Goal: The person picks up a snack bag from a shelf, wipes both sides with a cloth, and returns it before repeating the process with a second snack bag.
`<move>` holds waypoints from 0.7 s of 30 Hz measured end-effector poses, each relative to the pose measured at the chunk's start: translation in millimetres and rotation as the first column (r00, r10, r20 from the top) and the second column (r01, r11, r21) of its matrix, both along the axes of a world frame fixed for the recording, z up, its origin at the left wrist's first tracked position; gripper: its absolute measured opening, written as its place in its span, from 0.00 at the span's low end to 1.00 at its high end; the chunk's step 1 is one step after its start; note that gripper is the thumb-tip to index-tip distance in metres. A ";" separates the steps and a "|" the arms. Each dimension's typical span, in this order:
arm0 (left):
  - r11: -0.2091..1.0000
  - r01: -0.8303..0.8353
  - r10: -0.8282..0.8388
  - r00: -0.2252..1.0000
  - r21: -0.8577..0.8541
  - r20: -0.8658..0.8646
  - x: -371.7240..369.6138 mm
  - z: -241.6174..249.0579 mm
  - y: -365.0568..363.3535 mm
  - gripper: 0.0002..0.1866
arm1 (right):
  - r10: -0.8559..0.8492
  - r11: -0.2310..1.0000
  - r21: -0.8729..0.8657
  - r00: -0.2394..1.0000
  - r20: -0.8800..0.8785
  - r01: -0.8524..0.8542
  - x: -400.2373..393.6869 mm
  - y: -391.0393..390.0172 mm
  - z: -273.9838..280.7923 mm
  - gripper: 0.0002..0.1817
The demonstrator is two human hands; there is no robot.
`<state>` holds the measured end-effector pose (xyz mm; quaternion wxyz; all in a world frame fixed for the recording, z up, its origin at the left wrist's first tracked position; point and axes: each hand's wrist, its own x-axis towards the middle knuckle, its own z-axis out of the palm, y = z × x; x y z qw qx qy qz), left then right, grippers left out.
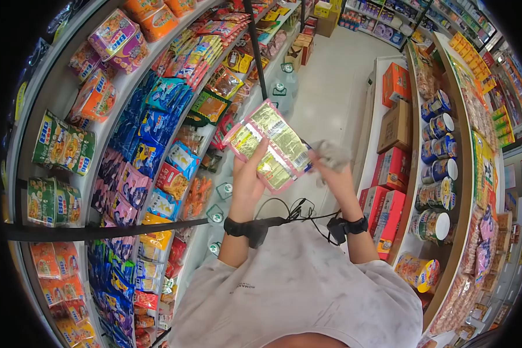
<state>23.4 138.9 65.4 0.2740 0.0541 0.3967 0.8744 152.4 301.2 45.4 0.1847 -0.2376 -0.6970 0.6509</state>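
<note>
Pink-edged packet [285, 142] sits raised in front of the wearer's chest in my head view, above the pale aisle floor [336, 69] and between two stocked shelves. Its printed panel, yellow-green with a barcode near the right edge, faces up toward my camera, and the whole packet is tilted. I see the left hand [249, 181] grasping it from the near left side, thumb lying across the printed face. On the other side, the right hand [337, 177] is closed on a grey cloth [334, 152], right at the packet's right edge; blur there keeps me from telling whether the fingers themselves touch the packet. A dark strip shows along that edge, and I can't make out what it belongs to.

Both forearms wear black wrist straps [235, 227], with dark cables [298, 210] looping between them over the light shirt [296, 278]. To my left, the shelf carries green noodle bowls [64, 143] and rows of blue packets [152, 123]; large clear bottles [281, 93] stand on the floor beside it. To my right, noodle cups [441, 126] line a shelf, with red boxes [393, 168] and a brown carton [396, 126] near the aisle.
</note>
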 end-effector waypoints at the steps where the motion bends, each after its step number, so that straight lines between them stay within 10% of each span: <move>1: 1.000 -0.029 0.029 0.999 -0.001 -0.032 -1.0 -1.8 -0.6 0.21 | -0.162 0.985 -0.071 0.982 -0.096 0.155 -3.1 1.4 -2.1 0.20; 7: 0.906 0.042 -0.181 0.938 -0.421 -0.296 14.5 -1.4 10.6 0.21 | -0.324 0.929 -0.202 0.946 -0.035 0.310 -3.9 -11.8 11.1 0.24; 11: 0.850 -0.080 -0.319 0.708 -0.520 -0.630 33.8 -17.7 22.3 0.21 | -0.003 0.899 0.408 0.933 -0.360 0.160 -28.7 -44.4 9.7 0.29; 15: 0.757 0.036 -0.519 0.641 -0.653 -0.566 24.6 -1.5 16.3 0.19 | 0.098 0.995 0.055 0.949 -0.301 -0.086 -19.7 -22.8 5.2 0.26; 21: 0.709 -0.296 -0.611 0.196 -0.641 -0.767 41.2 -6.4 28.5 0.31 | 0.053 0.922 -0.367 0.978 -0.202 -0.126 6.0 -8.3 20.0 0.26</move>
